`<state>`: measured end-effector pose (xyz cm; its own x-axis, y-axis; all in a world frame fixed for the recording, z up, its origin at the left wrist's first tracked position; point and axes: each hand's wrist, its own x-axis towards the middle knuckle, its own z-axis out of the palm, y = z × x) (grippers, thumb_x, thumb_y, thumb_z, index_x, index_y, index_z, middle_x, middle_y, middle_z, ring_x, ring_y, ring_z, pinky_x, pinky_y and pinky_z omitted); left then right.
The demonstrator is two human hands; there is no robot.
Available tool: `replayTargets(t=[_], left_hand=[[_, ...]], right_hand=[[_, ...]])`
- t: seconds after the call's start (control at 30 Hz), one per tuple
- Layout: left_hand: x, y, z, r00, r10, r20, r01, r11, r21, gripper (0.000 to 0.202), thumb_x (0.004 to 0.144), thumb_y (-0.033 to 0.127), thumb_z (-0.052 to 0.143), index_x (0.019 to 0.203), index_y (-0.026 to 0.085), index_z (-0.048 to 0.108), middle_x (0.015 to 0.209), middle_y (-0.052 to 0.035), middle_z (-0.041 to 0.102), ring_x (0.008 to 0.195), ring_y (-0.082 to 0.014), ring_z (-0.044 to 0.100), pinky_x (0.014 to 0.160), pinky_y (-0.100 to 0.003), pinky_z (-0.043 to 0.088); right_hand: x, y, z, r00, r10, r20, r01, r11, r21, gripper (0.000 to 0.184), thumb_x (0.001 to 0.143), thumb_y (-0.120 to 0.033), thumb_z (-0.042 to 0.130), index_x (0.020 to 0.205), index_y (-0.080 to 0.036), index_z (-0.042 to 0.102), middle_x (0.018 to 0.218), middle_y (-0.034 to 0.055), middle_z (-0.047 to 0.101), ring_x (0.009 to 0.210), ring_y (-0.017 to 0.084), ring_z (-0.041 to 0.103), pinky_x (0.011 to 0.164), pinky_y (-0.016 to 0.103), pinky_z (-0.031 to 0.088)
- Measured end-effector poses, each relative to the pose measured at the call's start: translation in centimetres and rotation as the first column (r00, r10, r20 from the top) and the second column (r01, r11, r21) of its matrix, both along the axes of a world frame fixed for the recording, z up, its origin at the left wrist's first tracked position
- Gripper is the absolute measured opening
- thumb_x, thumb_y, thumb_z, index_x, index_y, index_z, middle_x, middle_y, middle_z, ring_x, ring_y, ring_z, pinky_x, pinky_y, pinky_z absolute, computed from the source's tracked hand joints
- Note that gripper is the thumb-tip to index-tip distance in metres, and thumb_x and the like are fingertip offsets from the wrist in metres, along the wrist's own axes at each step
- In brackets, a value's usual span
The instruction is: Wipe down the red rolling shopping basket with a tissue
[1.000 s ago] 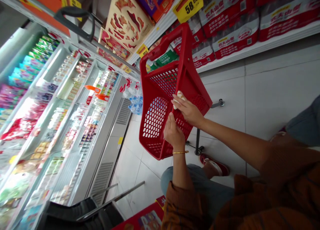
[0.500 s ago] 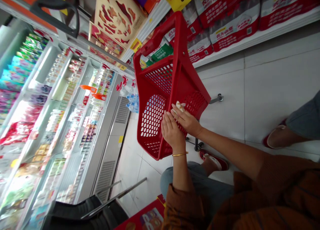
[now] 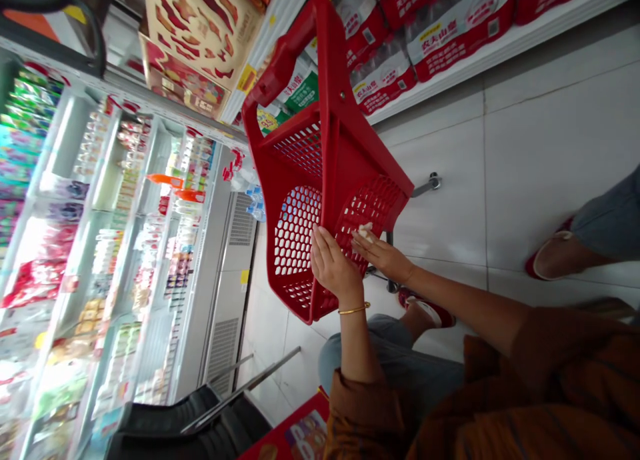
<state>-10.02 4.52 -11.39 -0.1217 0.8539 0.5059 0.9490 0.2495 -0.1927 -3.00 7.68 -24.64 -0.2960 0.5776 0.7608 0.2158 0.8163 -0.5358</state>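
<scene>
My hands hold up a red plastic shopping basket [image 3: 333, 140] with perforated walls, tilted in front of me with its handle at the top. My left hand [image 3: 333, 263], a gold bangle [image 3: 354, 308] on its wrist, is shut around the basket's wall. My right hand [image 3: 383, 257] lies against the mesh, its fingertips pinching a small white item [image 3: 365, 231]. I cannot tell what the item is.
A lit refrigerated display case [image 3: 125, 247] full of packaged goods runs along the left. Shelves with red-and-white packs of bottled water [image 3: 460, 27] stand at the top right. Below the basket lies a tiled floor [image 3: 550, 147]. Metal bars [image 3: 250, 373] stand at the bottom left.
The basket has shifted up and left in the view. My right hand has slid lower along the mesh, carrying the white item.
</scene>
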Motion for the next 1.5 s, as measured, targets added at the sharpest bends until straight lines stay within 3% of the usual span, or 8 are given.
replayTargets(t=[0.17, 0.43, 0.57, 0.67, 0.83, 1.0, 1.27, 1.5], left_hand=[[0.2, 0.3, 0.3, 1.000, 0.016, 0.012, -0.015, 1.000, -0.024, 0.053, 0.094, 0.017, 0.035, 0.147, 0.015, 0.029, 0.147, -0.0153, 0.040, 0.137, -0.0234, 0.037, 0.113, -0.041, 0.032], [1.1, 1.7, 1.4, 0.999, -0.041, -0.002, 0.040, 0.997, -0.071, 0.054, 0.094, 0.013, 0.036, 0.148, 0.016, 0.027, 0.148, -0.0108, 0.041, 0.137, -0.0209, 0.038, 0.110, -0.035, 0.037], [1.5, 2.4, 1.8, 0.998, -0.062, 0.016, 0.064, 0.994, -0.085, 0.055, 0.093, 0.012, 0.035, 0.147, 0.018, 0.027, 0.148, -0.0098, 0.041, 0.134, -0.0197, 0.041, 0.109, -0.034, 0.039], [1.8, 2.9, 1.8, 0.998, -0.055, 0.019, 0.057, 0.995, -0.080, 0.056, 0.093, 0.013, 0.036, 0.147, 0.018, 0.027, 0.148, -0.0106, 0.040, 0.135, -0.0212, 0.041, 0.109, -0.036, 0.039], [2.1, 3.3, 2.0, 0.999, -0.037, 0.035, 0.039, 0.996, -0.080, 0.058, 0.092, 0.014, 0.040, 0.148, 0.022, 0.026, 0.148, -0.0089, 0.040, 0.133, -0.0219, 0.043, 0.106, -0.036, 0.042], [2.1, 3.4, 2.0, 0.998, -0.039, 0.040, 0.042, 0.996, -0.077, 0.055, 0.093, 0.015, 0.040, 0.147, 0.020, 0.030, 0.147, -0.0099, 0.042, 0.133, -0.0205, 0.043, 0.107, -0.034, 0.040], [1.9, 3.6, 1.9, 0.998, -0.057, 0.027, 0.058, 0.997, -0.051, 0.054, 0.093, 0.019, 0.042, 0.146, 0.021, 0.031, 0.145, -0.0107, 0.044, 0.134, -0.0206, 0.042, 0.109, -0.035, 0.039], [2.1, 3.6, 1.9, 0.999, -0.046, 0.017, 0.046, 0.998, -0.038, 0.050, 0.094, 0.019, 0.041, 0.144, 0.018, 0.035, 0.143, -0.0120, 0.046, 0.132, -0.0201, 0.045, 0.108, -0.034, 0.041]], right_hand=[[0.2, -0.1, -0.6, 0.990, 0.018, -0.138, -0.033, 0.994, -0.104, 0.042, 0.095, -0.008, 0.039, 0.135, -0.018, 0.046, 0.147, 0.0119, 0.042, 0.141, 0.023, 0.030, 0.110, 0.045, 0.041], [1.0, 3.0, 3.4, 0.957, -0.097, -0.272, -0.015, 0.923, -0.385, 0.026, 0.093, -0.033, 0.052, 0.113, -0.022, 0.064, 0.120, 0.0070, 0.063, 0.108, 0.020, 0.062, 0.094, 0.037, 0.053], [1.6, 4.8, 4.0, 0.933, -0.200, -0.299, 0.112, 0.951, -0.288, 0.015, 0.091, -0.032, 0.057, 0.094, -0.025, 0.070, 0.105, 0.0026, 0.070, 0.127, 0.024, 0.049, 0.111, 0.051, 0.037], [1.2, 4.8, 3.8, 0.905, -0.269, -0.329, 0.188, 0.947, -0.260, 0.018, 0.093, -0.030, 0.052, 0.101, -0.024, 0.067, 0.118, 0.0040, 0.066, 0.139, 0.023, 0.034, 0.115, 0.054, 0.031], [-0.2, 4.8, 2.9, 0.915, -0.166, -0.369, 0.078, 0.967, -0.243, 0.042, 0.091, -0.045, 0.051, 0.123, -0.018, 0.053, 0.151, 0.0133, 0.034, 0.146, 0.029, 0.014, 0.113, 0.057, 0.031], [-0.5, 7.3, 2.0, 0.940, -0.131, -0.316, 0.053, 0.969, -0.242, 0.048, 0.090, -0.049, 0.053, 0.132, -0.028, 0.047, 0.154, 0.0068, 0.029, 0.147, 0.029, 0.004, 0.113, 0.064, 0.020], [-0.3, 8.0, 2.4, 0.925, -0.119, -0.361, 0.020, 0.963, -0.268, 0.039, 0.095, -0.035, 0.047, 0.133, -0.029, 0.052, 0.149, 0.0064, 0.038, 0.144, 0.027, 0.021, 0.115, 0.058, 0.025], [-0.5, 8.5, 2.5, 0.918, -0.106, -0.383, -0.018, 0.952, -0.306, 0.044, 0.093, -0.039, 0.049, 0.136, -0.028, 0.047, 0.157, 0.0046, 0.021, 0.146, 0.030, 0.008, 0.113, 0.062, 0.021]])
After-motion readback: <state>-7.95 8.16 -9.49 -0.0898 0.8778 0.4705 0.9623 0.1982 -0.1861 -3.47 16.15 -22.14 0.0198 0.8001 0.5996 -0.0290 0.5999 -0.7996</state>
